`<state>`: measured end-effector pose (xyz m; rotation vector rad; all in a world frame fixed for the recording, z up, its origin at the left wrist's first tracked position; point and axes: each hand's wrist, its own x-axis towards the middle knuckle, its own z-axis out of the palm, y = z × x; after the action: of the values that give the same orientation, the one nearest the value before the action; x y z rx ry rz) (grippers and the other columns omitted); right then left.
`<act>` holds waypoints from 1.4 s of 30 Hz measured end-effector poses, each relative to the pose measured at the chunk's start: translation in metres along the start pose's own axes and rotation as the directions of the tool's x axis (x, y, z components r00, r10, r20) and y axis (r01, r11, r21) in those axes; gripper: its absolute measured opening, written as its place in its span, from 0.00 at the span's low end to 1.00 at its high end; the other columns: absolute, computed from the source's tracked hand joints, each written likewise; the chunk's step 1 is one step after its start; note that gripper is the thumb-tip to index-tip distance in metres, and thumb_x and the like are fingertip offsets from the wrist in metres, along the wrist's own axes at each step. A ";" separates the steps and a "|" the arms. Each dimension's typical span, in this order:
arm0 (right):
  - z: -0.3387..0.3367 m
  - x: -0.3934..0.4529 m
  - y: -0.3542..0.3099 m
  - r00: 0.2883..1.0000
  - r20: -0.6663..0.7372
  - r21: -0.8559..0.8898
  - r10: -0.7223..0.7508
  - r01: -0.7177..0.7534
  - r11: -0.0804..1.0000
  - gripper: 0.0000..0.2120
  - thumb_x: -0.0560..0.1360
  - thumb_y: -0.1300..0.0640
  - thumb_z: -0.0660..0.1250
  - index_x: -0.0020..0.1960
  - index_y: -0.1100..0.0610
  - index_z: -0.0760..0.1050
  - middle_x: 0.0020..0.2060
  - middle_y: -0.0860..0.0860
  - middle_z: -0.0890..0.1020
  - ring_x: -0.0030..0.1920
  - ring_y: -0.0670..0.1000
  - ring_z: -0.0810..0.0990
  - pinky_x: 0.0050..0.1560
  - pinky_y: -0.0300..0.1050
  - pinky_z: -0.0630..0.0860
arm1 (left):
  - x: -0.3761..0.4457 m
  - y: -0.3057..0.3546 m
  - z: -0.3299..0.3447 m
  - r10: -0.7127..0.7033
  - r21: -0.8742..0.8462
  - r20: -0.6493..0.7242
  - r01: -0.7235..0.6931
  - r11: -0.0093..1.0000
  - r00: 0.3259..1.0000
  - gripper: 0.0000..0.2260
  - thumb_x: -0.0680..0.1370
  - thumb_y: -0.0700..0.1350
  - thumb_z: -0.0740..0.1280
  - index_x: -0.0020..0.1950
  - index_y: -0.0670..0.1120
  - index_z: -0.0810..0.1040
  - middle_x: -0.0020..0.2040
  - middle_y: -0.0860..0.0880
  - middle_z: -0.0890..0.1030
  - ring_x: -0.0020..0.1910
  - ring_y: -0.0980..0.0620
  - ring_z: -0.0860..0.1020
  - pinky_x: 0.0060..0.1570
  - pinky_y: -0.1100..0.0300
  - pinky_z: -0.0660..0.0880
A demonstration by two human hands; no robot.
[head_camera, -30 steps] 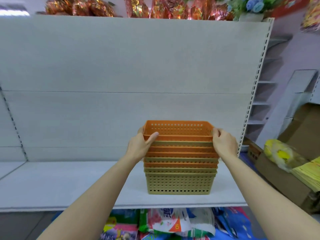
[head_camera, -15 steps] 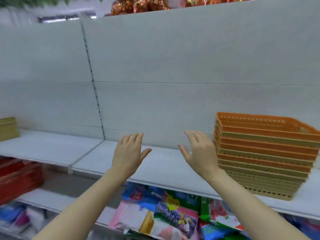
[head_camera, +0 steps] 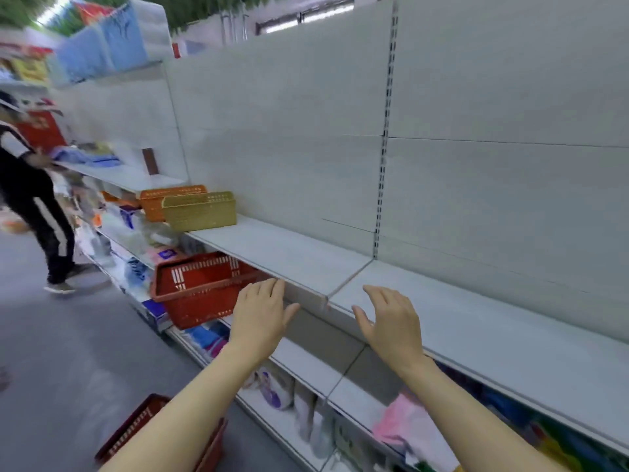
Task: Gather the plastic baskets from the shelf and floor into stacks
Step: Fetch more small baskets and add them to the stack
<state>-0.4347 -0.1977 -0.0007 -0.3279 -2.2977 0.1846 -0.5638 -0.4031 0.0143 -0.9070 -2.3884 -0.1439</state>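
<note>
On shelf (head_camera: 289, 253): olive basket (head_camera: 200, 211) touching orange basket (head_camera: 163, 201) behind it. Left hand (head_camera: 260, 318), right hand (head_camera: 391, 323): both spread, holding nothing, near shelf edge.

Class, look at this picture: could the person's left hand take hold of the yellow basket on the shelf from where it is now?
Probably not yet. The left hand is open and empty, and the yellow basket sits well further along the shelf. Nothing blocks the way; stepping closer should do.

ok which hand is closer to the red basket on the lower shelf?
Left. The left hand hovers open just right of the red basket, nearly overlapping its rim. The right hand is farther right, over the shelf edge, well clear of it.
</note>
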 end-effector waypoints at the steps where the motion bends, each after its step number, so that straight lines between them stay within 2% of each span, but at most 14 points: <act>1: 0.013 0.007 -0.011 1.000 0.008 0.008 -0.020 0.019 1.000 0.18 0.70 0.49 0.67 0.52 0.60 0.81 0.44 0.54 0.84 0.44 0.57 0.83 0.47 0.49 0.79 | -0.003 -0.020 0.006 -0.034 0.021 0.000 0.034 0.999 0.999 0.27 0.75 0.60 0.55 0.56 0.41 0.82 0.51 0.44 0.83 0.48 0.42 0.81 0.49 0.50 0.77; 5: 0.066 0.042 -0.045 0.996 0.008 0.047 -0.088 0.088 0.995 0.21 0.72 0.46 0.60 0.52 0.60 0.81 0.43 0.54 0.84 0.43 0.58 0.83 0.47 0.49 0.79 | -0.007 -0.090 0.033 -0.163 0.070 0.043 0.160 0.985 0.986 0.27 0.75 0.60 0.58 0.56 0.40 0.82 0.51 0.43 0.84 0.48 0.41 0.82 0.48 0.48 0.77; 8: 0.111 0.067 -0.066 0.993 0.019 0.075 -0.118 0.116 0.990 0.22 0.72 0.46 0.59 0.52 0.60 0.82 0.43 0.55 0.85 0.43 0.58 0.83 0.47 0.50 0.79 | -0.002 -0.139 0.054 -0.229 0.110 0.048 0.222 0.969 0.972 0.22 0.75 0.56 0.69 0.57 0.39 0.81 0.51 0.42 0.83 0.48 0.39 0.82 0.48 0.48 0.77; 10: 0.143 0.086 -0.077 0.992 0.032 0.107 -0.120 0.116 0.987 0.20 0.71 0.47 0.61 0.52 0.60 0.82 0.43 0.55 0.85 0.43 0.59 0.83 0.46 0.51 0.79 | 0.007 -0.167 0.067 -0.277 0.133 0.057 0.268 0.954 0.959 0.21 0.74 0.55 0.72 0.57 0.39 0.81 0.51 0.42 0.83 0.48 0.39 0.81 0.48 0.48 0.76; 14: 0.200 0.125 -0.094 0.988 0.083 0.136 -0.130 0.118 0.984 0.17 0.68 0.50 0.68 0.50 0.60 0.82 0.41 0.56 0.85 0.41 0.60 0.83 0.43 0.51 0.79 | 0.036 -0.219 0.095 -0.348 0.168 0.089 0.330 0.929 0.933 0.18 0.76 0.56 0.68 0.55 0.42 0.80 0.49 0.44 0.82 0.46 0.40 0.81 0.45 0.48 0.75; 17: 0.236 0.158 -0.097 0.985 0.094 0.134 -0.147 0.134 0.982 0.17 0.67 0.51 0.70 0.51 0.61 0.81 0.41 0.56 0.85 0.41 0.60 0.83 0.43 0.51 0.79 | 0.066 -0.253 0.114 -0.400 0.190 0.106 0.376 0.907 0.910 0.17 0.78 0.56 0.66 0.52 0.43 0.79 0.47 0.44 0.82 0.45 0.40 0.80 0.44 0.49 0.74; 22: 0.278 0.195 -0.105 0.980 0.111 0.142 -0.163 0.146 0.979 0.16 0.68 0.55 0.76 0.52 0.61 0.82 0.42 0.56 0.85 0.42 0.60 0.83 0.45 0.52 0.79 | 0.097 -0.293 0.139 -0.489 0.182 0.130 0.464 0.867 0.862 0.17 0.80 0.58 0.62 0.54 0.44 0.78 0.51 0.46 0.82 0.50 0.42 0.80 0.49 0.50 0.74; 28: 0.312 0.231 -0.117 0.981 0.068 0.112 -0.182 0.173 0.978 0.15 0.70 0.53 0.71 0.52 0.61 0.82 0.41 0.55 0.85 0.41 0.59 0.83 0.44 0.51 0.79 | 0.137 -0.344 0.149 -0.547 0.179 0.125 0.524 0.833 0.828 0.20 0.82 0.58 0.58 0.62 0.44 0.77 0.59 0.44 0.81 0.57 0.41 0.78 0.56 0.48 0.71; 31: 0.330 0.244 -0.126 0.981 0.094 0.093 -0.171 0.162 0.982 0.15 0.70 0.54 0.74 0.54 0.61 0.81 0.43 0.55 0.85 0.42 0.59 0.83 0.45 0.52 0.78 | 0.159 -0.373 0.154 -0.569 0.202 0.138 0.539 0.817 0.811 0.21 0.82 0.59 0.55 0.60 0.43 0.75 0.59 0.44 0.80 0.58 0.41 0.77 0.55 0.48 0.71; 38: 0.378 0.275 -0.147 0.987 0.104 0.008 -0.125 0.125 0.992 0.15 0.70 0.54 0.75 0.53 0.60 0.81 0.43 0.54 0.85 0.42 0.59 0.83 0.44 0.52 0.78 | 0.229 -0.467 0.195 -0.606 0.078 0.175 0.602 0.794 0.776 0.25 0.83 0.57 0.54 0.65 0.39 0.73 0.63 0.39 0.77 0.60 0.37 0.75 0.55 0.45 0.74; 42: 0.415 0.300 -0.167 0.995 0.086 -0.057 -0.058 0.063 0.996 0.15 0.69 0.55 0.76 0.53 0.61 0.82 0.43 0.54 0.85 0.42 0.59 0.83 0.43 0.52 0.79 | 0.279 -0.530 0.229 -0.662 -0.063 0.228 0.689 0.722 0.714 0.26 0.83 0.58 0.53 0.65 0.38 0.73 0.62 0.37 0.77 0.59 0.35 0.77 0.53 0.45 0.74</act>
<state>-0.9658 -0.2821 -0.0324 -0.2853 -2.3968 0.1009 -1.1797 -0.5800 0.0305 -0.0352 -2.8172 -0.5406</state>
